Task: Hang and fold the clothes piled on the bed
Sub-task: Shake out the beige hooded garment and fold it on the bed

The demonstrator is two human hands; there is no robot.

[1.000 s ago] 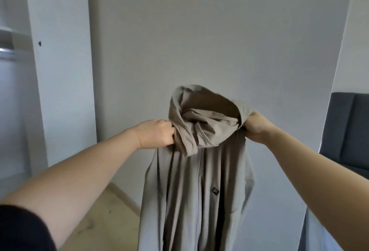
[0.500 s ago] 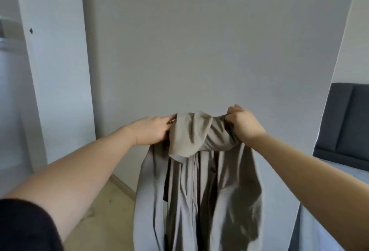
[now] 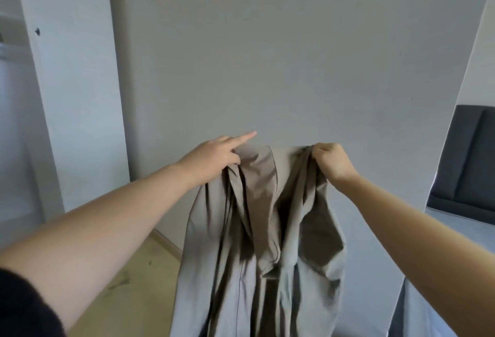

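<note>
A taupe-grey hooded jacket (image 3: 257, 243) hangs in the air in front of me, its length dropping past the bottom of the view. My left hand (image 3: 214, 157) pinches the top left edge of it with thumb and lower fingers, while the index finger points straight out. My right hand (image 3: 330, 161) is closed in a fist on the top right edge. The hood lies flat and hangs down the middle of the jacket.
A plain grey wall (image 3: 267, 55) stands right behind the jacket. A white wardrobe door (image 3: 77, 95) is at the left. The bed with a dark grey headboard (image 3: 466, 159) and pale sheet (image 3: 455, 234) is at the right. Light wooden floor (image 3: 134, 283) shows below.
The bunched hood has dropped and flattened down the front of the jacket. Both hands have spread apart along the top edge, and my left index finger has lifted off.
</note>
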